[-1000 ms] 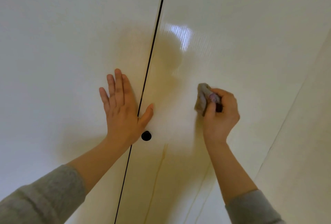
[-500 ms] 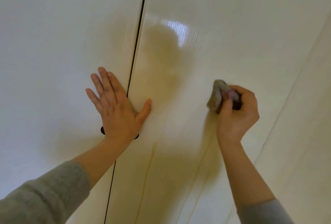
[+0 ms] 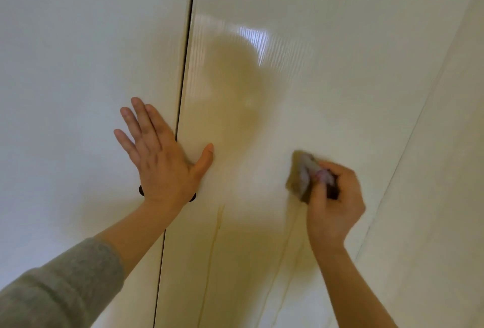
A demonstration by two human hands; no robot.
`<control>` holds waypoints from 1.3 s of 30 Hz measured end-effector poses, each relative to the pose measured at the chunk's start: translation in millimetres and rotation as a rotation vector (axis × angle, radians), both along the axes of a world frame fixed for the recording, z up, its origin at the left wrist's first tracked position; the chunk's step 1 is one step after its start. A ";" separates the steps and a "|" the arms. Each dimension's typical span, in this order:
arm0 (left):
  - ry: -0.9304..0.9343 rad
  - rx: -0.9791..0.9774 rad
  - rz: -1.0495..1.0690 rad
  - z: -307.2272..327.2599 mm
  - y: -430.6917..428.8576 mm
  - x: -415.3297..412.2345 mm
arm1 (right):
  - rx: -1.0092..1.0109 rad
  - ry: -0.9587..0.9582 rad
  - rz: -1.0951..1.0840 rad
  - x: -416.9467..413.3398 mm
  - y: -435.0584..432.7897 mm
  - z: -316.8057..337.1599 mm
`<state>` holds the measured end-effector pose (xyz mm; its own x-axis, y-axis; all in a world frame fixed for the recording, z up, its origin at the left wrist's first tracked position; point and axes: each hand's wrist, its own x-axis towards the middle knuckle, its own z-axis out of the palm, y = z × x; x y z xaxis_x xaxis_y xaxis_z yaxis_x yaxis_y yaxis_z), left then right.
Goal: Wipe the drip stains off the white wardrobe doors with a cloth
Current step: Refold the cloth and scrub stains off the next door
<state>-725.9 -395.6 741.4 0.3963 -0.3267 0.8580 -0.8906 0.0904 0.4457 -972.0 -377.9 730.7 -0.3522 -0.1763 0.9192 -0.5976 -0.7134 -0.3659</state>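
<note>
left hand (image 3: pixel 163 167) flat across door seam (image 3: pixel 183 86), right hand (image 3: pixel 334 204) fisted — cloth (image 3: pixel 301 178) on door

Grey knit sleeves (image 3: pixel 57 288) pushed up both forearms; the hands (image 3: pixel 162 167) are bare, without rings.

A single wide-angle camera on the person's head faces the wardrobe doors (image 3: pixel 327 39) from close, within arm's reach; the seam (image 3: pixel 187 65) between them runs left of centre.
</note>
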 end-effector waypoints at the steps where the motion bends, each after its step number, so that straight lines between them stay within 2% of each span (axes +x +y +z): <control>1: 0.000 0.001 0.003 0.2 -0.3 0.0 | -0.040 -0.084 -0.040 -10.0 -3.8 17.0; 4: 0.006 0.004 0.002 0.9 0.9 -1.3 | -0.076 -0.228 -0.058 -31.1 -20.0 57.6; 7: 0.005 0.001 0.008 1.2 2.2 -2.9 | -0.021 -0.194 -0.046 -30.9 -30.2 52.1; 10: 0.007 -0.007 0.002 1.4 -1.0 -1.3 | -0.019 -0.052 -0.035 -19.0 -26.0 14.6; 14: 0.003 -0.011 -0.005 2.6 1.9 -0.4 | 0.084 0.202 0.045 -9.0 -10.8 -30.7; 16: 0.002 -0.004 -0.014 2.0 3.1 -1.3 | 0.105 0.153 0.051 -13.6 -5.9 -31.1; 21: -0.002 -0.004 -0.005 1.7 2.0 -1.4 | -0.068 -0.208 -0.093 -45.7 -15.1 32.2; 24: -0.001 -0.008 -0.005 1.6 1.8 -2.1 | -0.053 -0.254 -0.063 -55.3 -27.4 48.1; 27: -0.003 -0.009 -0.005 1.6 1.9 -1.5 | 0.022 -0.160 -0.078 -40.5 -28.8 8.3; 31: -0.009 -0.009 -0.006 0.9 1.8 -0.3 | 0.182 0.131 -0.003 -20.6 -9.0 -64.5; 34: -0.014 -0.007 -0.009 1.1 2.5 -0.9 | 0.210 -0.003 0.059 -25.9 4.2 -62.6; 39: -0.009 -0.008 -0.014 0.8 2.7 -0.8 | -0.010 -0.281 -0.156 -85.4 -13.4 21.7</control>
